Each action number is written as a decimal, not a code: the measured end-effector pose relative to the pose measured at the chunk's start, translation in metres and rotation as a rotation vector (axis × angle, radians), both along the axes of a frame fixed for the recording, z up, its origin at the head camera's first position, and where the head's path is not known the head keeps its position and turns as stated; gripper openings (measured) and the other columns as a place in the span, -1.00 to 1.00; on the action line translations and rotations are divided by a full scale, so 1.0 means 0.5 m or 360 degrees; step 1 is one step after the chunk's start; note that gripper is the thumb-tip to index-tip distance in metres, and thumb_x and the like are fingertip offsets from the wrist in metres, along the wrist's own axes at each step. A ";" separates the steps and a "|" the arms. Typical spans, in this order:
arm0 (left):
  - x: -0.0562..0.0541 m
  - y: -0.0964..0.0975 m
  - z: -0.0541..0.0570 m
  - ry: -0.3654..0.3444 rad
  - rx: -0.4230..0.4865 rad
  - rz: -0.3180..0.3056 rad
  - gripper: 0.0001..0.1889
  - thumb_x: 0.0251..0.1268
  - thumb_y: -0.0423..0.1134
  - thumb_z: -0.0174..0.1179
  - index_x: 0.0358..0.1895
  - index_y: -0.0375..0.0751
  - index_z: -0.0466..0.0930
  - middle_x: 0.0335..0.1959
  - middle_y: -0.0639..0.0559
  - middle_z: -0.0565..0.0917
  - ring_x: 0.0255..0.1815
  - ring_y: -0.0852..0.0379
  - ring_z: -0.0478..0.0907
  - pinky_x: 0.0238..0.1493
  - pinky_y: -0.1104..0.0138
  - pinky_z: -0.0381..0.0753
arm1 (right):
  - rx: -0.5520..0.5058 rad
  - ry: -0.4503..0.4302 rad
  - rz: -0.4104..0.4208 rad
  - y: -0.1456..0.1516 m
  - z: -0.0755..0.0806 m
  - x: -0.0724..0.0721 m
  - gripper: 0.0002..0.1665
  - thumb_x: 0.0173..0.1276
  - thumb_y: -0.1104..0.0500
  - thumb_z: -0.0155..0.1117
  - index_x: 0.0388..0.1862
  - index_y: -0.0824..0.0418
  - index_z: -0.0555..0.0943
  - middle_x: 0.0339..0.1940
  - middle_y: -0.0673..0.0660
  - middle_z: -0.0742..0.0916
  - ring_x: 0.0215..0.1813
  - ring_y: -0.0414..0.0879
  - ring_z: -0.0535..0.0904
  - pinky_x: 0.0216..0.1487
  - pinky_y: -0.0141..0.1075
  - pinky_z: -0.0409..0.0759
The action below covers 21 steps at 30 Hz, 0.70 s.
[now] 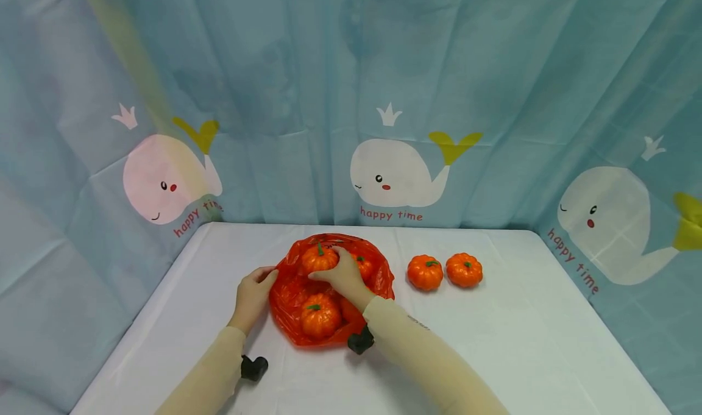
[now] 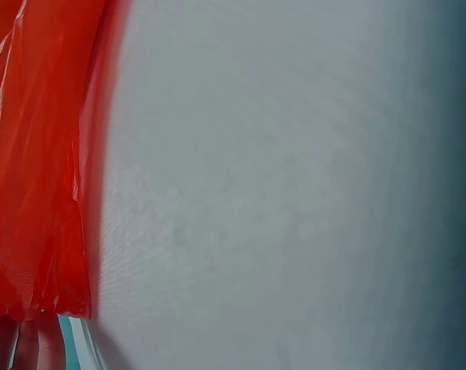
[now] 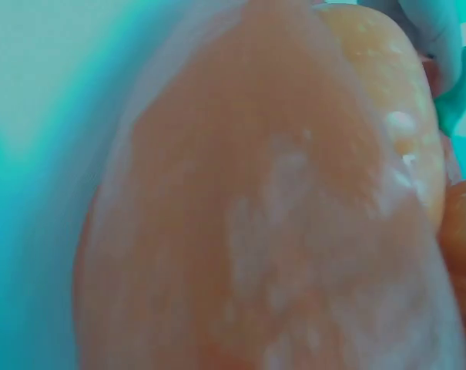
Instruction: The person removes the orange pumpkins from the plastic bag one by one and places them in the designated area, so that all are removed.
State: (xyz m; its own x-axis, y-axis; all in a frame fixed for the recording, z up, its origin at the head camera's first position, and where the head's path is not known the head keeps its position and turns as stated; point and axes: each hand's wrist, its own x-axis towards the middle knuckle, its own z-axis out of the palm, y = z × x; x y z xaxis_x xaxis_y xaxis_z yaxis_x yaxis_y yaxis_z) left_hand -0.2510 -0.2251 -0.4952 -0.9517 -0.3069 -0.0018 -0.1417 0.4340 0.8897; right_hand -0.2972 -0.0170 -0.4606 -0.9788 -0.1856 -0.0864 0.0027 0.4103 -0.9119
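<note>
A red plastic bag [image 1: 285, 308] lies spread wide on the white table with several small orange pumpkins in it. My right hand [image 1: 347, 276] reaches over the bag and grips a pumpkin [image 1: 318, 260] at its far left, thumb on the near side and fingers on the far side. Nearer me in the bag sits another pumpkin [image 1: 320, 316]; a further pumpkin [image 1: 362, 266] shows partly behind my right hand. My left hand [image 1: 253, 296] pinches the bag's left edge. In the left wrist view, its fingers [image 2: 40, 343] are at the end of the red plastic.
Two more pumpkins, one [image 1: 425, 273] beside the other [image 1: 464, 270], stand on the table [image 1: 521, 329] to the right of the bag. A blue curtain [image 1: 285, 177] with whale prints hangs behind the table and along its sides.
</note>
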 end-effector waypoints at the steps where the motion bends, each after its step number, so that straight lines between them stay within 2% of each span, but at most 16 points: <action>1: -0.001 0.000 0.000 0.0000 0.0004 -0.0003 -0.58 0.52 -0.06 0.03 0.20 -0.29 0.58 0.21 -0.28 0.61 0.31 -0.17 0.48 0.36 -0.01 0.45 | -0.0002 0.0004 0.0005 0.005 0.003 0.001 0.02 0.09 -0.05 0.58 0.46 0.16 0.31 0.35 0.16 0.52 0.28 0.10 0.48 0.25 0.07 0.59; 6: -0.002 0.000 -0.002 -0.0007 0.0006 -0.0013 -0.58 0.53 -0.06 0.03 0.21 -0.29 0.57 0.22 -0.28 0.61 0.31 -0.16 0.47 0.35 0.00 0.45 | -0.0014 0.0045 0.0047 0.028 0.017 0.005 0.01 0.08 -0.07 0.59 0.45 0.13 0.32 0.34 0.15 0.53 0.27 0.10 0.48 0.20 0.06 0.62; 12: 0.000 -0.001 -0.002 -0.0012 -0.0001 -0.0021 -0.58 0.53 -0.06 0.02 0.21 -0.29 0.57 0.22 -0.28 0.60 0.31 -0.17 0.46 0.36 -0.01 0.45 | -0.0016 0.0089 0.0061 0.057 0.029 0.006 0.02 0.07 -0.04 0.60 0.46 0.10 0.32 0.37 0.14 0.51 0.29 0.09 0.47 0.23 0.07 0.60; 21: 0.003 0.000 0.003 -0.0033 -0.0015 -0.0032 -0.56 0.54 -0.03 0.01 0.22 -0.27 0.56 0.22 -0.26 0.61 0.31 -0.15 0.46 0.35 -0.01 0.45 | 0.0063 0.0200 0.0053 0.102 0.045 0.007 0.06 0.00 -0.03 0.64 0.46 0.13 0.35 0.42 0.15 0.49 0.36 0.10 0.44 0.38 0.08 0.47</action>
